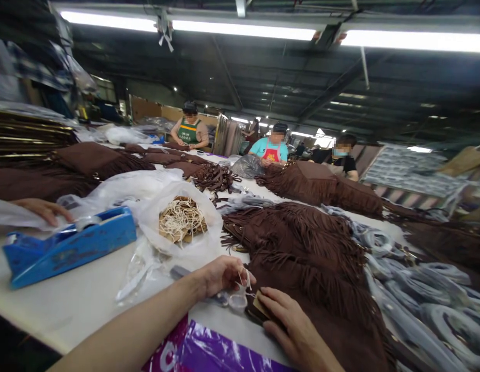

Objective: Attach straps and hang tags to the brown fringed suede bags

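Observation:
My left hand (226,274) is closed, pinching a thin white string (246,279) between thumb and fingers. The string runs toward a tan card tag (262,307). My right hand (290,323) grips this tag, with its fingers on top and its thumb at the near side. Beneath and beyond it lies a brown fringed bag (302,268). A small clear plastic piece (237,300) lies between my hands. Beyond my left hand stands a white plastic bag (146,212), open at the top, with several strung tan tags (181,219) inside.
A blue tape dispenser (73,248) stands at the left, near another person's hand (46,211). A purple plastic package (224,351) lies at the front edge. Wrapped grey straps (429,289) pile up at the right. Beyond are brown fringed bags (321,183) and several co-workers.

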Tool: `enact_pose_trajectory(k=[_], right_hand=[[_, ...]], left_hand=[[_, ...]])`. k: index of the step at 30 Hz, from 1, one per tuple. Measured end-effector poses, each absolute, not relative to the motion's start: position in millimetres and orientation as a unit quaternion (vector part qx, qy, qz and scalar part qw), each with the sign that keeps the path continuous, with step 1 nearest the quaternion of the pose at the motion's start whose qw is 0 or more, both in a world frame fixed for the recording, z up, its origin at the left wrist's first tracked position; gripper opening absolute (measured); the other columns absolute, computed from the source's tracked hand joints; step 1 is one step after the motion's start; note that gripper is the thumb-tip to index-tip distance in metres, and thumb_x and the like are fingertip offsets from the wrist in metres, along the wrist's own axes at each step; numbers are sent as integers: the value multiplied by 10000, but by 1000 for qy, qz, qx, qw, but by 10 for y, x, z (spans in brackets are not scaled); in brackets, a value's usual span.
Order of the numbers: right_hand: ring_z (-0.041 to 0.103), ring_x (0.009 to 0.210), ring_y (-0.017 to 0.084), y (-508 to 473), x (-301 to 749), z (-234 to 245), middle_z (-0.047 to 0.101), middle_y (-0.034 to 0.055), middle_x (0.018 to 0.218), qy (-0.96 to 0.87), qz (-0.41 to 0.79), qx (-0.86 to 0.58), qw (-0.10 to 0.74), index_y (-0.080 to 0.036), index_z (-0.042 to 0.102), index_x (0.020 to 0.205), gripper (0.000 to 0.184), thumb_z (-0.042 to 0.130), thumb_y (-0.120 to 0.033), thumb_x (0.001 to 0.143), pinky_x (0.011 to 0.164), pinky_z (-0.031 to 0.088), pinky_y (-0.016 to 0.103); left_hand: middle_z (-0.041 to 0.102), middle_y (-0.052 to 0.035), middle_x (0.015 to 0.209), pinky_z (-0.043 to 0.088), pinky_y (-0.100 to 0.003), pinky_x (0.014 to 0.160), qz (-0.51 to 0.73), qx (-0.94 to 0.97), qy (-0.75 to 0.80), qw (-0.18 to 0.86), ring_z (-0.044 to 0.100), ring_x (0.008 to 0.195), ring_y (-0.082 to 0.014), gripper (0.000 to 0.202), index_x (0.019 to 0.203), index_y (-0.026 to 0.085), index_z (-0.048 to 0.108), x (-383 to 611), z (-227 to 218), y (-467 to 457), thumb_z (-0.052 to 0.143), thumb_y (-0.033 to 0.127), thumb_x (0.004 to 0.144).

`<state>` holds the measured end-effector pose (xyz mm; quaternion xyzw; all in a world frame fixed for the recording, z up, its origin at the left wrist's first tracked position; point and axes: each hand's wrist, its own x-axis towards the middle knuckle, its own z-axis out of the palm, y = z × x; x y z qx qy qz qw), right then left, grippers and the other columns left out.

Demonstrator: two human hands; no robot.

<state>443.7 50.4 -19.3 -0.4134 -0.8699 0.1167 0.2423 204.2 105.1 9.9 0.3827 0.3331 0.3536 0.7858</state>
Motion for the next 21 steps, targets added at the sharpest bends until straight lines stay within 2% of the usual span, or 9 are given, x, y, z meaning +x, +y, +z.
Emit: enact_pose_trajectory(k=[2, 4, 6, 8, 10, 13, 15, 18, 21], right_hand=[[612, 1123, 252, 497, 4446, -238, 633, 111, 1250, -881, 72, -414, 219, -268, 615, 1261, 396, 528, -215, 878, 951, 505, 339], [673, 903, 212, 487, 4411, -213, 670, 91, 1052, -870, 32, -439, 221, -269, 655, 1163, 359, 423, -176, 906, 773, 546, 277], [652, 693, 182, 483, 4351, -140, 646, 54, 848, -851, 18, -458, 255, -262, 675, 1021, 341, 352, -190, 939, 626, 519, 251], [638, 654, 175, 496, 4276, -43, 638, 36, 790, -834, 43, -460, 301, -254, 653, 937, 296, 358, -248, 964, 612, 501, 246], [648, 690, 170, 531, 4188, 55, 659, 23, 795, -822, 98, -456, 326, -252, 621, 891, 217, 421, -300, 960, 649, 500, 235], [655, 686, 157, 604, 4053, 154, 674, -2, 766, -810, 162, -464, 321, -249, 583, 867, 153, 460, -303, 942, 647, 490, 215], [661, 692, 160, 642, 3973, 173, 687, 1, 778, -812, 147, -473, 309, -245, 595, 906, 151, 453, -285, 935, 635, 474, 214], [637, 667, 156, 657, 3892, 153, 675, 18, 794, -822, 54, -475, 309, -249, 639, 891, 219, 433, -302, 948, 596, 431, 214], [609, 693, 153, 650, 3893, 114, 627, 31, 827, -799, 32, -468, 375, -237, 617, 803, 274, 422, -343, 966, 623, 430, 218]], left_hand=[[727, -115, 878, 412, -196, 546, 363, 369, 309, 798, 593, 634, -116, 109, 593, 147, 522, 2050, 110, 1035, 588, 220, 545], [729, -133, 975, 385, -188, 503, 366, 374, 296, 799, 603, 600, -105, 99, 597, 136, 543, 2064, 123, 1014, 589, 205, 542], [702, -143, 1102, 309, -181, 422, 363, 405, 302, 783, 583, 525, -77, 129, 641, 114, 618, 2079, 140, 988, 587, 181, 535], [686, -123, 1141, 243, -179, 379, 362, 443, 315, 757, 557, 470, -52, 229, 745, 111, 701, 2093, 166, 954, 610, 161, 541], [723, -72, 927, 240, -171, 374, 354, 489, 328, 727, 544, 439, -53, 318, 871, 130, 741, 2105, 202, 910, 637, 167, 573], [649, 8, 635, 314, -158, 401, 324, 573, 316, 683, 570, 451, -80, 339, 961, 140, 734, 2126, 239, 849, 627, 191, 642], [642, 20, 650, 360, -157, 413, 325, 608, 305, 657, 587, 466, -85, 314, 948, 145, 718, 2146, 224, 833, 613, 188, 655], [620, 29, 601, 377, -159, 389, 346, 607, 334, 633, 587, 451, -97, 178, 792, 134, 674, 2180, 139, 858, 606, 201, 642], [616, 16, 543, 381, -158, 376, 353, 571, 368, 643, 606, 467, -121, 115, 695, 132, 629, 2207, 39, 912, 624, 225, 628]])
